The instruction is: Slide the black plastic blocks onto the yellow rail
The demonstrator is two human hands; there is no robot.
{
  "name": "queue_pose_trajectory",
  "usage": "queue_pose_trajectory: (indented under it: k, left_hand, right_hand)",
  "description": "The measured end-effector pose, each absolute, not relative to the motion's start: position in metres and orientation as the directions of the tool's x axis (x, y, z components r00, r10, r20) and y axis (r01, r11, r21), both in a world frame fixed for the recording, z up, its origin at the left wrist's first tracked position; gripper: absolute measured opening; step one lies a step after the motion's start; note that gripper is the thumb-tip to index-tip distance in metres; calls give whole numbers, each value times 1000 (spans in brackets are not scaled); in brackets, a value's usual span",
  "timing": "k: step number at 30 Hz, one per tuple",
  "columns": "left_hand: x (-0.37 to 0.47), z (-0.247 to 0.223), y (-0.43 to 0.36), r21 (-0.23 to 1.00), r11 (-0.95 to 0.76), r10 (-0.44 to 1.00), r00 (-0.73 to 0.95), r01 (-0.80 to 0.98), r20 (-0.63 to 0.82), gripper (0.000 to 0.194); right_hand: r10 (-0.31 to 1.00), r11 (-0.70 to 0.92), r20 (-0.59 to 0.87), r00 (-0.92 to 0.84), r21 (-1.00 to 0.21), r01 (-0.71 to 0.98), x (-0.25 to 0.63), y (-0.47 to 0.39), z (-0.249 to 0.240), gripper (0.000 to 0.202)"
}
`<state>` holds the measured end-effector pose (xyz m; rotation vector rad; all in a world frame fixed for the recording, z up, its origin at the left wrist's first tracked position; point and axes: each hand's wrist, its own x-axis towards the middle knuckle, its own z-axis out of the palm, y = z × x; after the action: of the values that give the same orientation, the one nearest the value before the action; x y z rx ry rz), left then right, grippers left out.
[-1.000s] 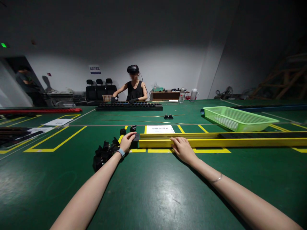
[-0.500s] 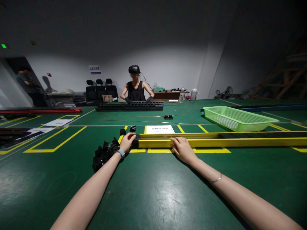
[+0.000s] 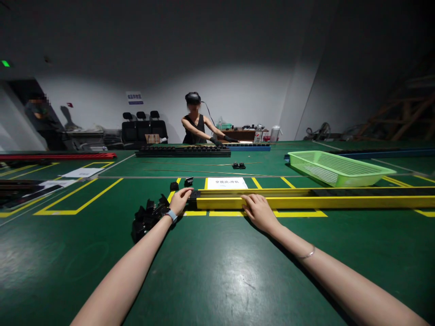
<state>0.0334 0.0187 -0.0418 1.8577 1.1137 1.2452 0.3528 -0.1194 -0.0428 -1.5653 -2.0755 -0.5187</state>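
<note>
A long yellow rail (image 3: 340,201), like an open channel, lies across the table. At its left end a small black block (image 3: 194,195) sits in the mouth of the channel. The fingers of my left hand (image 3: 179,203) are closed on this block, their tips partly hiding it. My right hand (image 3: 261,212) is bent over the near wall of the rail and grips it. Beside my left wrist lies a pile of black blocks (image 3: 147,217). Two loose black pieces (image 3: 188,182) lie just beyond my left hand.
A green plastic basket (image 3: 340,170) stands behind the rail at right. A printed paper sheet (image 3: 227,183) lies behind the rail. Thin rods (image 3: 204,172) and a black pair of parts (image 3: 238,165) lie farther back. Across the table, a co-worker (image 3: 195,124) reaches over dark rails (image 3: 183,153).
Both my hands stay almost in place, with the left and the block shifting at most slightly. The co-worker opposite has leaned and reached toward the right side of the view.
</note>
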Motion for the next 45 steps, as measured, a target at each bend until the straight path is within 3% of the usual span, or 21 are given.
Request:
queue_pose_trajectory:
  k: [7,27,36,45]
  left_hand:
    - [35,-41,17,884,-420,903,185,204,387,38]
    - [33,-38,13,810,-498,866,227,311,445,29]
    - [39,-39,8,831,-515,842,309,211,443,27]
    - [39,-40,7,847,-492,859,274,202,433,27]
  right_hand:
    - [776,283,588,-227,-3,959,353,-119,-43,36]
    - [778,279,586,-226,0,960,352,-120,-40,36]
    - [778,277,585,-228,7,961,352,-121,-40,37]
    - [774,278,591,-227,6,961,352,-121,-41,38]
